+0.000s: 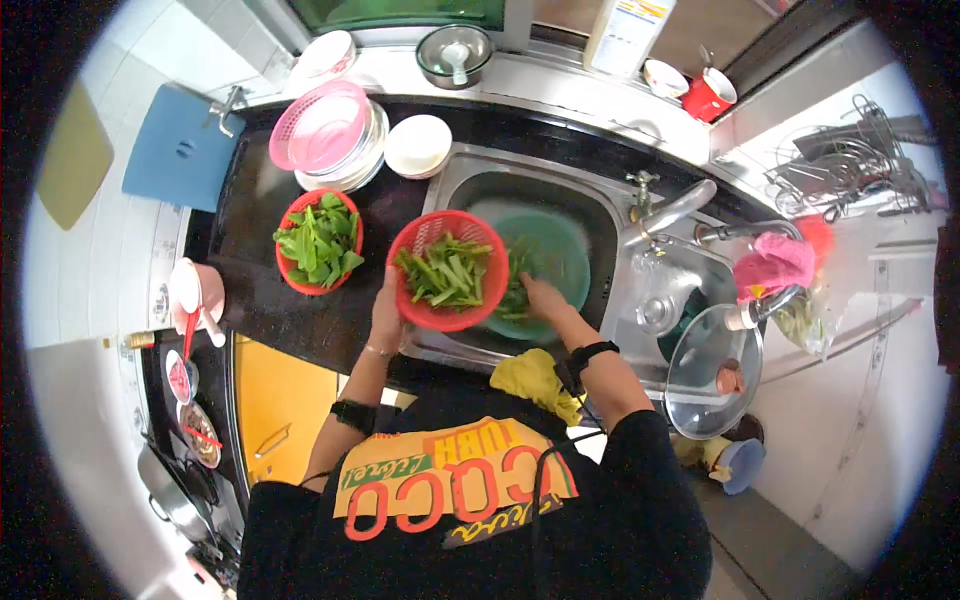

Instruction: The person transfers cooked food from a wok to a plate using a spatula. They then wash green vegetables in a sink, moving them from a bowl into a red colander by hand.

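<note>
My left hand [386,311] grips the near left rim of a red plastic colander [487,296], tilted at the sink's left edge. Cut green vegetable stems [452,274] lie inside it. Beside the colander, my right hand [546,300] reaches into a green plastic basin [566,232] in the sink. Its fingers are closed around wet greens [516,294], though the fingertips are partly hidden. Water and more greens show in the basin. On the counter to the left, a second red basket [315,288] is heaped with green leaves [319,240].
A pink basket [281,139] on stacked dishes and a white bowl [418,144] stand behind. The faucet [682,206] rises between the steel sink basins. A glass lid [705,397] leans at the right. A yellow cloth [534,381] hangs over the front edge.
</note>
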Tool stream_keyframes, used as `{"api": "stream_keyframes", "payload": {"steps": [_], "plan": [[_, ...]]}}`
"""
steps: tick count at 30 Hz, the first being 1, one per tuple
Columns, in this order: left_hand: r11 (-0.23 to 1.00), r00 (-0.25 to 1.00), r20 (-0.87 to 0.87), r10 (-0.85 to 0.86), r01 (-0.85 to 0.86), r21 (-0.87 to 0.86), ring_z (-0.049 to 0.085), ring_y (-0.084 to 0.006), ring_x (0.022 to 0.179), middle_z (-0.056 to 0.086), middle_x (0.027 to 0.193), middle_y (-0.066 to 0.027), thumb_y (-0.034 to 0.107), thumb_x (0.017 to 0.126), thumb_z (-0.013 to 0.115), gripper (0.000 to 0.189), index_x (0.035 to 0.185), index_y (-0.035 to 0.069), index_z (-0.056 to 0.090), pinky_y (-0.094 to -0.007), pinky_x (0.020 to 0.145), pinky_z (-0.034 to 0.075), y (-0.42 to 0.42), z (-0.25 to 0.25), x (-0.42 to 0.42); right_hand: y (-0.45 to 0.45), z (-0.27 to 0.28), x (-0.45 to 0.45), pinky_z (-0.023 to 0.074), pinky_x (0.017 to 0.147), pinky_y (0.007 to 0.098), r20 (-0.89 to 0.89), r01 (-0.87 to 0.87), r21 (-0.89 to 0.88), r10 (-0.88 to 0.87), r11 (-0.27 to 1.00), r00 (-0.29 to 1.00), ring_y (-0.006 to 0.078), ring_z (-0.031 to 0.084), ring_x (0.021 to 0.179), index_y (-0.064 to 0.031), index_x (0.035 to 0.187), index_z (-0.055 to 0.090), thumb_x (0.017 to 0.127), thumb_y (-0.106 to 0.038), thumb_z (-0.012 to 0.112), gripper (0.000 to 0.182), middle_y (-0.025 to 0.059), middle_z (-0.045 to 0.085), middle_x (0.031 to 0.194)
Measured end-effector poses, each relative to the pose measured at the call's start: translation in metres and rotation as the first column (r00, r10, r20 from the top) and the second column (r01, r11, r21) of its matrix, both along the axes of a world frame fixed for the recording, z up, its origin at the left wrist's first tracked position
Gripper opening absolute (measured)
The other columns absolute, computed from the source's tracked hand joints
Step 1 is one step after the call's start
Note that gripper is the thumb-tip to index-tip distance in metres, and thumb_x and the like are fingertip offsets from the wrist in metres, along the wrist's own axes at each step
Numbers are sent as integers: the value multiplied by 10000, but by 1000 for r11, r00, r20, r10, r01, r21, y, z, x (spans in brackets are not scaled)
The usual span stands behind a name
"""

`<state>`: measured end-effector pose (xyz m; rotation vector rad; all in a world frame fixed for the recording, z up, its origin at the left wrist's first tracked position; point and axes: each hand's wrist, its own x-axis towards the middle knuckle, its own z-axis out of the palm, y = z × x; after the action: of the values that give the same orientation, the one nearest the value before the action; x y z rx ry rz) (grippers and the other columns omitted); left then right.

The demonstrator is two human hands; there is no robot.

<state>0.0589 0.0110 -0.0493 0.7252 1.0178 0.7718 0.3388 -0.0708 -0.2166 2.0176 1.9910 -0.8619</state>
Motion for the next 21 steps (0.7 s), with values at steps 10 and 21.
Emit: {"api": "stream_keyframes", "payload": {"steps": [10, 21], "plan": [[1000, 998, -55, 28, -29, -12, 461, -180, 1168, 448, 1305, -83, 470, 952, 294, 592, 1331, 17, 340, -329, 976, 376, -7, 8, -23, 16, 59, -20, 469, 850, 470, 175, -10, 124, -12, 992, 984, 379, 482, 1111, -150, 1394, 247, 743, -397, 649, 804, 214, 325, 1372], [997, 996, -44, 72, -73, -24, 435, -192, 1196, 427, 1326, -93, 441, 959, 302, 574, 1342, 14, 315, -342, 997, 356, -3, 21, -13, 50, 102, 13, 465, 719, 472, -118, 199, -82, -207, 977, 971, 367, 584, 902, -131, 1184, 523, 812, -523, 527, 541, 197, 595, 991]]}}
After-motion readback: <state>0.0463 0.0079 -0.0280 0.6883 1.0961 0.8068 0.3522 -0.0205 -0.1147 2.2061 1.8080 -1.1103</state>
